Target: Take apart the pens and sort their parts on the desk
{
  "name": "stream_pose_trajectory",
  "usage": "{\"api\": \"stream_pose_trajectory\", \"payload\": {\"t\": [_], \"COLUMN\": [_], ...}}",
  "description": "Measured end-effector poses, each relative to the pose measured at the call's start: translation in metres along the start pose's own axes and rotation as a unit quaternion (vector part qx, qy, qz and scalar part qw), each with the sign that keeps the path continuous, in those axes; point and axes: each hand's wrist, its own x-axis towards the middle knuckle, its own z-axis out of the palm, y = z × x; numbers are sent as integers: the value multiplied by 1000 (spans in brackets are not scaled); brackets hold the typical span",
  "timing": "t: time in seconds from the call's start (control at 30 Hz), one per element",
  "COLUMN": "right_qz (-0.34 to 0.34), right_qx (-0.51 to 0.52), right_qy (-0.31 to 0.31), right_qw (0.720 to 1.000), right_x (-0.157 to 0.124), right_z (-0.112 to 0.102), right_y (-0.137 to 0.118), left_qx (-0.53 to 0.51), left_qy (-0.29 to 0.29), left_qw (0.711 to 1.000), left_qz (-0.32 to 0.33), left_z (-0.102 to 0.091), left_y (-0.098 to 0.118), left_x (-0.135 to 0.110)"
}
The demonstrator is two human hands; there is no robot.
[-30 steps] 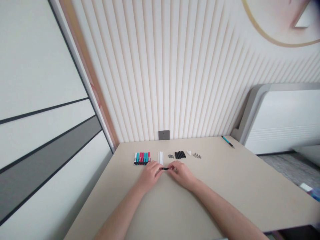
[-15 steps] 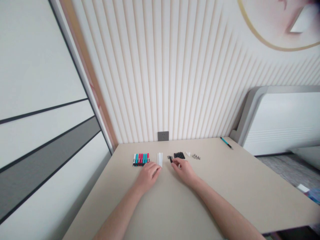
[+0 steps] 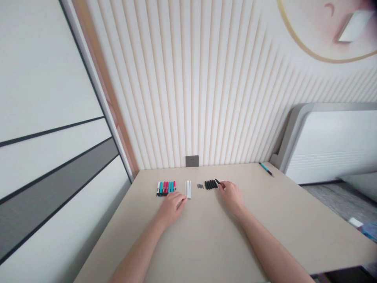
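Note:
My right hand pinches a short black pen part, tilted, just right of a row of similar black pen parts. My left hand lies on the table with fingers curled together; whatever they may hold is hidden. Close to its fingertips is a bundle of thin white sticks, like pen refills. Behind that hand, a row of white, teal and pink pen barrels has its lower ends partly covered. Small grey springs lie between the white sticks and the black row.
A teal and black pen lies at the table's back right. The pale table meets a ribbed wall with a dark socket. A white cabinet stands left, a grey-edged headboard right.
My right hand has moved right with the black pen part, from over the springs to past the black row. It now covers the small white and metal pieces there. My left hand has barely shifted.

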Motion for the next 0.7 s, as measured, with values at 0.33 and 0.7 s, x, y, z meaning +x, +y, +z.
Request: {"api": "stream_pose_trajectory", "payload": {"t": [0.33, 0.7], "right_qz": [11, 10], "right_qx": [-111, -130], "right_qy": [-22, -46], "right_qw": [994, 990], "right_x": [-2, -10], "right_z": [7, 5], "right_y": [-7, -10], "left_qx": [-4, 5], "left_qy": [-2, -12], "left_qw": [1000, 1000], "left_qz": [7, 10], "left_z": [1, 2], "left_y": [1, 0], "left_x": [-1, -1]}}
